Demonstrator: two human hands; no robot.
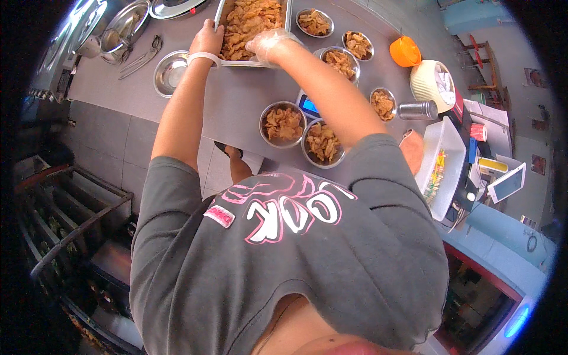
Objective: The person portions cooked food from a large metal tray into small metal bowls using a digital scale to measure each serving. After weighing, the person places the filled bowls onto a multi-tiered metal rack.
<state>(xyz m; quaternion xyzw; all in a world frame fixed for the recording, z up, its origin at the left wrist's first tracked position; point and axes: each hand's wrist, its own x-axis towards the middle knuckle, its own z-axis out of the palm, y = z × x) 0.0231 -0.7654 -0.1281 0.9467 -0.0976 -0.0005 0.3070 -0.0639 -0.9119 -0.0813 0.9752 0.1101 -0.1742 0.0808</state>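
Observation:
A deep rectangular metal tray [252, 64] of fried, battered pieces [253, 22] lies at the top of the view. My left hand [207, 41], bare with a pale band at the wrist, grips the tray's left rim. My right hand [271, 44], in a clear plastic glove, reaches into the tray's near right part; its fingertips are at the food, and whether they hold a piece is hidden. Under my right forearm, a digital scale [309, 105] with a lit blue display carries a metal bowl of fried pieces [340, 63].
More filled metal bowls [283, 124] stand around the scale. Left are an empty metal bowl [171, 74] and metal tongs [144, 57]. Along the right are an orange container [405, 51], a metal shaker [418, 110], a cream tissue holder [428, 86] and a white bin [443, 168].

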